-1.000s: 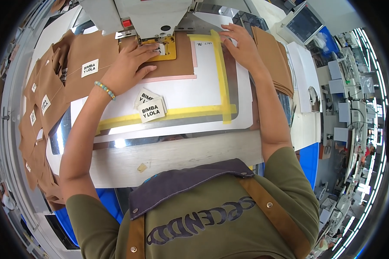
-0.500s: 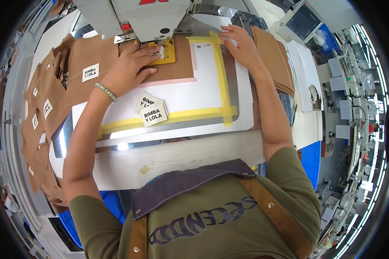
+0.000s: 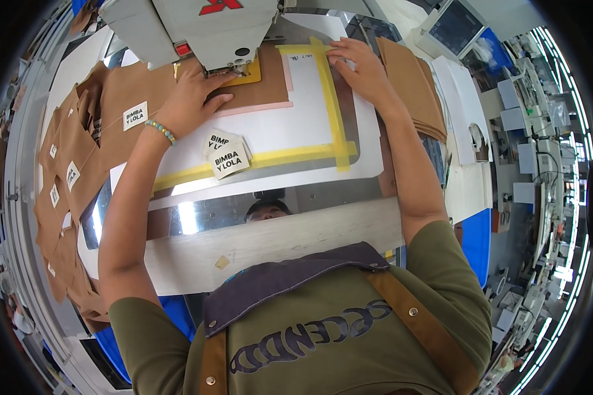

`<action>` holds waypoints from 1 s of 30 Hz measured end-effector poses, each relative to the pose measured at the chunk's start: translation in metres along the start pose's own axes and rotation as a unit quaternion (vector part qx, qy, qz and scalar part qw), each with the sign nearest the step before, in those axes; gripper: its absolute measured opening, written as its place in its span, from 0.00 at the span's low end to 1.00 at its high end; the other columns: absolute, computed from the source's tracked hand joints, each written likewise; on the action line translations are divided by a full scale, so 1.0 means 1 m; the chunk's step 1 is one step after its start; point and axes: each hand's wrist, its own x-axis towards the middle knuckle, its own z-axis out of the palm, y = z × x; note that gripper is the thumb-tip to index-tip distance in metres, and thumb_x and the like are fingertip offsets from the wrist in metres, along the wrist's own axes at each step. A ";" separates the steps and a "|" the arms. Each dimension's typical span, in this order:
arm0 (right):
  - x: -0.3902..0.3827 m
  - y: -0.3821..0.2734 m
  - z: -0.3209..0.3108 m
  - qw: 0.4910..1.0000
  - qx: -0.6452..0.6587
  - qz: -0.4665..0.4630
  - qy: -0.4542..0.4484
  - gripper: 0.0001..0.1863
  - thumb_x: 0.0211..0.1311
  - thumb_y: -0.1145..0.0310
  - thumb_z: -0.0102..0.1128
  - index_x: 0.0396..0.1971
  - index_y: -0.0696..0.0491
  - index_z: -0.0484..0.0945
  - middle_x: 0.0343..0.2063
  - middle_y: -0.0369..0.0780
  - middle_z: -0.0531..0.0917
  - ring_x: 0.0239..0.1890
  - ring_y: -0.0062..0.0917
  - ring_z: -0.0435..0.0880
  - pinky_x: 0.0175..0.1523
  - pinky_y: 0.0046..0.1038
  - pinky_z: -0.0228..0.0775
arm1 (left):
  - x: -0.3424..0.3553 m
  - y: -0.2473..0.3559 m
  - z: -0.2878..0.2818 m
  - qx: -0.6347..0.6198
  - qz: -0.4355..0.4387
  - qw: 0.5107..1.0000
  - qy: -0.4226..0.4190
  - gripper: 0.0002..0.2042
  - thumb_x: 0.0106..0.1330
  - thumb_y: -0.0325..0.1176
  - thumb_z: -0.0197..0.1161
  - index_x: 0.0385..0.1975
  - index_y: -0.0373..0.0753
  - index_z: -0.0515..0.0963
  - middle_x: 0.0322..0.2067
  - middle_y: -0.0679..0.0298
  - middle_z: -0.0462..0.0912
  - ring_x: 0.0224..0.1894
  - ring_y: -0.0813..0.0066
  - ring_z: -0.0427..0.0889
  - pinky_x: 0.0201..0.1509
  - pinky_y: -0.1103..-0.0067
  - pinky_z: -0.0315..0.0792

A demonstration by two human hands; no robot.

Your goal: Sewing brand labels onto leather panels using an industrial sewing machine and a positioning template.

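Note:
Under the white sewing machine head (image 3: 204, 29) lies a brown sheet piece (image 3: 271, 89) on a white template board (image 3: 290, 131) edged with yellow tape. My left hand (image 3: 194, 99) rests on the brown piece beside the yellow clamp plate (image 3: 252, 74), fingers stretched and partly behind the machine head. My right hand (image 3: 359, 69) lies open on the board's right side, fingertips at the yellow tape (image 3: 329, 85). Several cream labels with dark print (image 3: 230, 162) sit in a small overlapping pile on the board, nearer me. Pink strips (image 3: 254, 108) border the brown piece.
Brown pieces with labels (image 3: 79, 148) are heaped at left. A stack of brown pieces (image 3: 408, 85) stands right of my right hand, with a control screen (image 3: 452, 27) behind it. Shiny metal plate (image 3: 230, 210) and pale table edge (image 3: 270, 234) lie nearest me.
The board, with the brown piece and label pile on it, has slid away from me under the machine. More of the shiny plate shows in front. Both hands have stayed on the work.

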 end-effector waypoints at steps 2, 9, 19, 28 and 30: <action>0.000 -0.001 0.001 1.000 0.014 -0.001 -0.005 0.13 0.71 0.67 0.65 0.48 0.53 0.91 0.58 0.41 0.89 0.70 0.41 0.78 0.75 0.43 0.69 | 0.000 0.001 -0.001 -0.003 -0.009 1.000 0.012 0.22 0.75 0.37 0.67 0.68 0.45 0.82 0.62 0.52 0.80 0.65 0.47 0.72 0.74 0.61 0.67; 0.004 -0.048 0.003 0.988 0.038 -0.124 -0.086 0.15 0.76 0.68 0.61 0.56 0.51 0.88 0.63 0.39 0.86 0.71 0.38 0.77 0.75 0.40 0.69 | -0.028 -0.015 -0.009 -0.094 -0.074 0.992 0.029 0.28 0.70 0.35 0.72 0.69 0.36 0.77 0.67 0.51 0.75 0.70 0.50 0.74 0.75 0.65 0.68; 0.001 -0.090 0.013 0.969 -0.031 -0.141 -0.199 0.19 0.78 0.60 0.60 0.59 0.55 0.86 0.63 0.41 0.86 0.65 0.37 0.83 0.70 0.39 0.74 | -0.052 -0.042 -0.026 -0.073 -0.051 0.996 0.018 0.27 0.64 0.33 0.77 0.64 0.37 0.82 0.70 0.58 0.77 0.74 0.55 0.72 0.79 0.65 0.67; 0.008 -0.121 -0.019 0.942 -0.117 -0.096 -0.298 0.20 0.77 0.56 0.62 0.57 0.56 0.85 0.55 0.42 0.87 0.56 0.39 0.87 0.61 0.38 0.79 | -0.036 -0.013 -0.012 -0.073 -0.001 0.996 0.046 0.20 0.64 0.30 0.76 0.56 0.34 0.86 0.57 0.57 0.83 0.62 0.55 0.79 0.69 0.64 0.73; 0.003 -0.132 -0.026 0.928 -0.145 -0.073 -0.335 0.20 0.76 0.56 0.63 0.54 0.56 0.86 0.50 0.41 0.88 0.53 0.39 0.88 0.58 0.38 0.81 | -0.032 -0.003 -0.003 -0.082 0.035 0.993 0.080 0.16 0.64 0.28 0.75 0.52 0.34 0.87 0.52 0.57 0.84 0.56 0.55 0.82 0.62 0.65 0.77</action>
